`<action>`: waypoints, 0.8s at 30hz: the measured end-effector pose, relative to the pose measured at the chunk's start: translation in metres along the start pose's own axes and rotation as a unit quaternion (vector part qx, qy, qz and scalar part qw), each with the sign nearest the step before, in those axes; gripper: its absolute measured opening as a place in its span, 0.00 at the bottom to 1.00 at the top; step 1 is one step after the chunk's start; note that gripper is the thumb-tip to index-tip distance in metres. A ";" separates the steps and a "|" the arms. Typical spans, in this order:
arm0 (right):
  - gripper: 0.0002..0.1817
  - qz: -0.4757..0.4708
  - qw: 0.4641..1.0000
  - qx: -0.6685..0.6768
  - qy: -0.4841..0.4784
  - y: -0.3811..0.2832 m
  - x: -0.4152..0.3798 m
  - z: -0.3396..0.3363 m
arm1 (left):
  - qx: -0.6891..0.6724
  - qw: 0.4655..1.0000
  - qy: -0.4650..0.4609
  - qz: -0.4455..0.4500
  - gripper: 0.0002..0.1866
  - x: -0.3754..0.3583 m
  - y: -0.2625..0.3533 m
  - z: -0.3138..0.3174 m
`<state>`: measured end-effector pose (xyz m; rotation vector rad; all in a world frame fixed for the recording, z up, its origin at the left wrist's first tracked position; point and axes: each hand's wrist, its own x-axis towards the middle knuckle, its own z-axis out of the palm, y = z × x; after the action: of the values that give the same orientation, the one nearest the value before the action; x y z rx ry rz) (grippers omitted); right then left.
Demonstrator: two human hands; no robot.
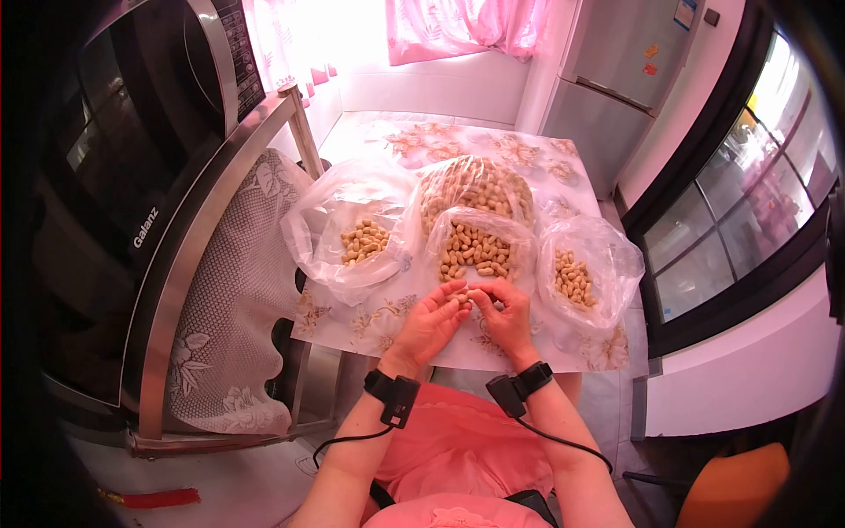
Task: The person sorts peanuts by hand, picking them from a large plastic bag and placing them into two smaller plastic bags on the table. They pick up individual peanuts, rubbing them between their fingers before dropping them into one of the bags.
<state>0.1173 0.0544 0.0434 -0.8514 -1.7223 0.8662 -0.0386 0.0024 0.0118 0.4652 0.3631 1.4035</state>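
Peanut — small, tan, knobbly — above the near part of a white, flower-printed tabletop.
The bare left hand and bare right hand pinch it in their fingers — whole or cracked, I cannot tell — just before a clear plastic peanut bag; similar bags stand left, right and behind.

One left hand, one right hand; clock positions read from these. Plastic bags: four, one at 10 o'clock, two at 12, one between 2 and 3. Wrist units: two, at 7 and 5. Microwave: one, at 10. Refrigerator: one, at 1. Peanuts: many, uncountable.
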 end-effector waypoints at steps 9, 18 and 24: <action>0.07 -0.025 0.998 -0.045 -0.022 0.001 -0.001 0.000 | 0.050 0.998 0.025 0.000 0.11 0.003 -0.005 0.002; 0.07 0.068 0.998 0.011 0.011 0.000 -0.019 0.002 | 0.004 0.997 0.070 -0.021 0.13 0.001 -0.001 0.001; 0.06 0.128 0.985 0.113 0.018 0.008 -0.019 0.000 | -0.074 0.997 -0.035 -0.012 0.09 0.000 0.000 -0.012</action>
<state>0.1235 0.0422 0.0277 -0.9411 -1.4683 1.1861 -0.0443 0.0031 0.0018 0.3871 0.2059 1.3769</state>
